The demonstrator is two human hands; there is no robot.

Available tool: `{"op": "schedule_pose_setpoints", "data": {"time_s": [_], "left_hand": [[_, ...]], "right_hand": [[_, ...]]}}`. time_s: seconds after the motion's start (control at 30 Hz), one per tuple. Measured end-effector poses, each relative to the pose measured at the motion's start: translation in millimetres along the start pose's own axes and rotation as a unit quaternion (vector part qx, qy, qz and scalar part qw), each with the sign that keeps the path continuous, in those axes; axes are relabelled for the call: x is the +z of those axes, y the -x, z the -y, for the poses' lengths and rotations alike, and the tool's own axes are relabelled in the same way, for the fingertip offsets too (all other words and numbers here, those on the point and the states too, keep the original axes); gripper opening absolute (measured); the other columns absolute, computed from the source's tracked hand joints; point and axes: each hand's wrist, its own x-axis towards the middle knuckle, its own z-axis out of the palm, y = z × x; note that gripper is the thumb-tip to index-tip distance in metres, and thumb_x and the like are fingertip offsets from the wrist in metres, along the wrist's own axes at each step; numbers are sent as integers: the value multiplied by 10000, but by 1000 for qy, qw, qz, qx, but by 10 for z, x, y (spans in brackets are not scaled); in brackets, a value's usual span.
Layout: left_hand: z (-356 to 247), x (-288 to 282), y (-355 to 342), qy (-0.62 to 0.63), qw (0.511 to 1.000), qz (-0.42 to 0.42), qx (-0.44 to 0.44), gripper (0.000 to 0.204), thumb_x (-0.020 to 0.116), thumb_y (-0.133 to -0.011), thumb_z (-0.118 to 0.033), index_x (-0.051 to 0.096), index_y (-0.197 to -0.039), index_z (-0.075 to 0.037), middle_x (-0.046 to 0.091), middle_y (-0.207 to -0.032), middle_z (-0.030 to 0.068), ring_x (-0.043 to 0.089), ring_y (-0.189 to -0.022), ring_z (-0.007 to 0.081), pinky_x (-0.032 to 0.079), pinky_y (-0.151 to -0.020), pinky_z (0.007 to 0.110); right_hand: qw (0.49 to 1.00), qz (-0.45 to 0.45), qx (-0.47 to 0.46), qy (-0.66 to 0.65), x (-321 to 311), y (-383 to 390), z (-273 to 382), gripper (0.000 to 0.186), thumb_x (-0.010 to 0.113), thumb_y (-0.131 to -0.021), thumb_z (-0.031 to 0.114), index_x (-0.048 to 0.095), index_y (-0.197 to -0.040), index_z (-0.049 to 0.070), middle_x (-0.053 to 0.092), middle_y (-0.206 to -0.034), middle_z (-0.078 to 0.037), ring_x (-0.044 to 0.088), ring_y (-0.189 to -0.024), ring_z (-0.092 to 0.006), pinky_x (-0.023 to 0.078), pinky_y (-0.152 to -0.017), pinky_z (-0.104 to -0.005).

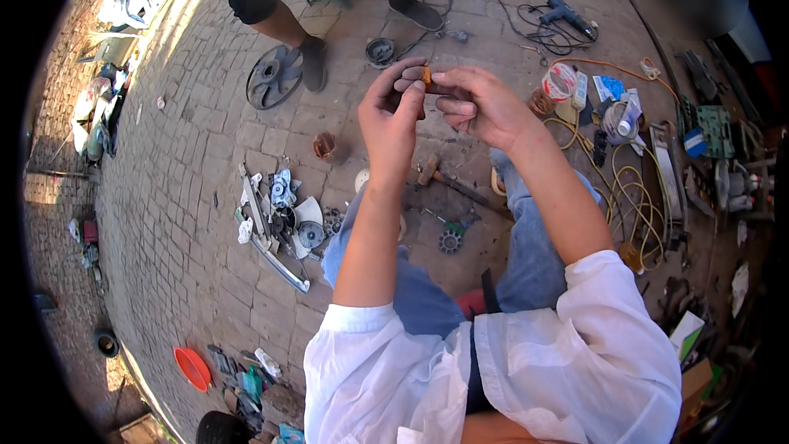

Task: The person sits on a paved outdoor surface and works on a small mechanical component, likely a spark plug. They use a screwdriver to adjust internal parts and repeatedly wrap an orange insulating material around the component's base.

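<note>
While both hands are raised over the knees, a small orange part [426,76] is pinched between them: the left hand [393,115] has its fingertips curled round it from one side, and the right hand [477,103] nips it with thumb and forefinger from the other. What the part actually is can't be made out, too small. Down on the brick paving [189,197], a hammer [440,177] is lying just past the left wrist, with a small gear [449,240] between the knees. A heap of metal bits and discs [283,214] is spread out to the left, well apart from the hands. Yellow cable [629,197] is coiled up on the right. Further off, a wheel [271,76] is seen by another person's shoe [312,62], and a blue drill [567,15] is left near some wires.
</note>
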Motion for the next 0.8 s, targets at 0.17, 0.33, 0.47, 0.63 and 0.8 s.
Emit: {"op": "schedule_pose_setpoints", "data": {"time_s": [0.17, 0.33, 0.47, 0.63, 0.8], "left_hand": [[-8, 3, 20, 20, 1000, -1, -12, 288, 585, -860, -59, 617, -1135, 20, 575, -850, -4, 477, -654, 63, 384, -590, 203], [-10, 9, 26, -2, 1000, 22, 1, 300, 591, -862, -72, 609, -1149, 14, 568, -835, -9, 480, -656, 63, 386, -590, 201], [-26, 51, 26, -6, 998, 52, 17, 325, 612, -863, -84, 594, -1173, 13, 569, -833, -11, 482, -658, 64, 396, -592, 204], [49, 95, 29, 75, 994, 68, -34, 285, 600, -899, -100, 593, -1157, 20, 579, -833, -2, 494, -663, 69, 417, -605, 209], [150, 40, 28, -96, 992, 61, -47, 198, 563, -942, -128, 633, -1041, 28, 575, -757, 6, 503, -661, 64, 422, -597, 214]], "right_hand": [[999, 5, -10, 38, 72, 21, 10, 175, 547, -951, 132, 634, -1050, 18, 609, -814, 50, 371, -519, 5, 299, -466, -175], [997, -15, -19, 69, 14, -22, -10, 185, 570, -947, 142, 643, -1048, 5, 647, -847, 23, 359, -501, 5, 296, -456, -165], [999, 8, -38, 33, -37, -16, 15, 180, 565, -951, 140, 640, -1033, -2, 680, -934, -34, 364, -489, 7, 302, -440, -153], [991, 45, -38, -123, -89, -9, 71, 178, 573, -943, 139, 638, -1035, 2, 685, -1019, -83, 380, -481, 13, 312, -436, -142], [965, -105, -203, 131, -6, -34, 93, 193, 593, -931, 165, 652, -1006, -3, 705, -976, -90, 394, -478, -10, 338, -439, -169]]}}
